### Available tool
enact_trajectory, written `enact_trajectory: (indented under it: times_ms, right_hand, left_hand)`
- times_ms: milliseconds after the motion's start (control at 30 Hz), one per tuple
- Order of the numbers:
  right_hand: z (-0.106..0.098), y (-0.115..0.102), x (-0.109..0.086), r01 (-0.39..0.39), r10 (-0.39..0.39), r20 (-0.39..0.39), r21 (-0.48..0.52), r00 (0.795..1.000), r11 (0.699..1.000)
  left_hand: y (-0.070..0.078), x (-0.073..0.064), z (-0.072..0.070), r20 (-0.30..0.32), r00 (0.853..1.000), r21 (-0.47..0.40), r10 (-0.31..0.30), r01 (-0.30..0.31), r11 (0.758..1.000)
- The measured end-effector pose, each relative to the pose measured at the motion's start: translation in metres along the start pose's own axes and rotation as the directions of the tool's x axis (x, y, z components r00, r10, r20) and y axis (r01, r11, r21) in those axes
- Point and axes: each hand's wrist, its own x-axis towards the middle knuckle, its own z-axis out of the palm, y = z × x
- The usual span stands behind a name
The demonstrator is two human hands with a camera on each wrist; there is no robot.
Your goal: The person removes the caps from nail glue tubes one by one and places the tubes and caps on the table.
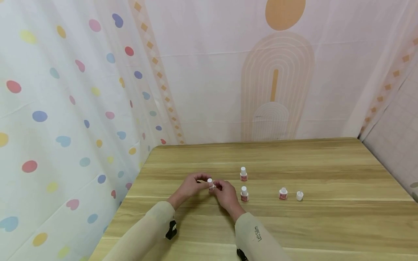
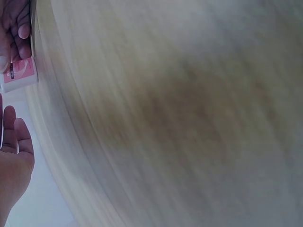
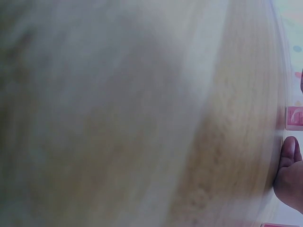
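Note:
Both hands meet at a small white bottle [image 1: 211, 187] with a white cap [image 1: 209, 181] and a pink label [image 2: 21, 70]. My left hand [image 1: 192, 185] has its thumb and fingers pinched about the cap. On the lower part, the thumb and fingertips of my right hand [image 1: 226, 195] grip the bottle body. Wrist views catch only part of each hand at the frame edge, and the cap lies outside them. Just right of my right hand stands a second capped bottle [image 1: 244, 194], with a third capped bottle [image 1: 243, 174] behind it.
Farther right on the wooden table [image 1: 343, 217] stands another bottle [image 1: 283, 194] with a shorter top. Beside it sits a loose white cap [image 1: 299, 195]. A patterned curtain [image 1: 209, 90] hangs behind the table and along its left side.

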Motion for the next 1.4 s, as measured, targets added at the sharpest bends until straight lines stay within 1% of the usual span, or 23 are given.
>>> enact_trajectory:
  times_ms: [133,333,433,600,800,1000,1033,1067,1100,1233,1267,1300,1400]
  right_hand:
    - [-0.0002,-0.0001,-0.0003,0.004,-0.004,0.000,0.004,1.000,1.000]
    - [-0.0001,-0.0005,-0.0002,0.003,-0.003,-0.002,0.003,1.000,1.000]
    - [0.0003,-0.0005,0.0000,-0.003,0.003,-0.001,0.003,1.000,1.000]
    - [0.0000,-0.0011,-0.0001,-0.010,0.010,0.003,0.016,1.000,1.000]
    - [0.0007,-0.0008,0.0001,-0.021,0.021,0.003,0.015,1.000,1.000]
    - [0.0008,-0.0012,0.0000,-0.014,0.014,0.000,0.008,1.000,1.000]
    - [0.0008,-0.0013,0.0000,-0.013,0.013,-0.001,0.010,1.000,1.000]
    - [0.0007,-0.0016,-0.0001,-0.013,0.013,-0.001,0.012,1.000,1.000]
    - [0.0005,-0.0020,-0.0003,-0.013,0.013,0.000,0.016,1.000,1.000]
    - [-0.0002,-0.0030,-0.0005,-0.012,0.012,0.002,0.029,1.000,1.000]
    - [-0.0002,-0.0030,-0.0005,-0.013,0.013,0.004,0.030,1.000,0.999]
    - [-0.0002,-0.0030,-0.0005,-0.014,0.013,0.006,0.032,1.000,0.999]
    - [-0.0001,-0.0024,-0.0005,-0.013,0.013,0.008,0.030,1.000,0.999]
  left_hand:
    - [0.0006,-0.0003,-0.0003,-0.005,1.000,0.013,-0.005,0.005,1.000]
    - [-0.0009,0.0008,0.0004,-0.016,1.000,-0.008,-0.016,0.016,1.000]
    - [-0.0021,0.0017,0.0006,-0.010,1.000,-0.016,-0.009,0.009,1.000]
    - [-0.0020,0.0013,-0.0007,0.006,1.000,0.012,0.004,-0.004,1.000]
    - [-0.0004,0.0004,-0.0030,0.017,0.999,0.024,-0.039,0.038,0.999]
    - [0.0003,0.0003,-0.0024,-0.011,0.998,0.016,-0.068,0.068,0.998]
    - [0.0001,0.0005,-0.0021,-0.019,0.998,0.012,-0.064,0.064,0.998]
    - [0.0043,-0.0010,-0.0014,-0.030,0.997,0.005,-0.070,0.070,0.998]
    - [0.0046,-0.0008,-0.0013,-0.034,0.997,-0.002,-0.067,0.067,0.998]
    - [0.0064,0.0004,-0.0027,-0.043,0.997,-0.030,-0.067,0.066,0.997]
    - [0.0068,0.0006,-0.0036,-0.044,0.996,-0.030,-0.074,0.073,0.997]
    - [0.0033,0.0023,-0.0047,-0.040,0.997,-0.022,-0.067,0.067,0.998]
    - [0.0045,0.0021,-0.0068,-0.045,0.997,0.009,-0.069,0.069,0.998]
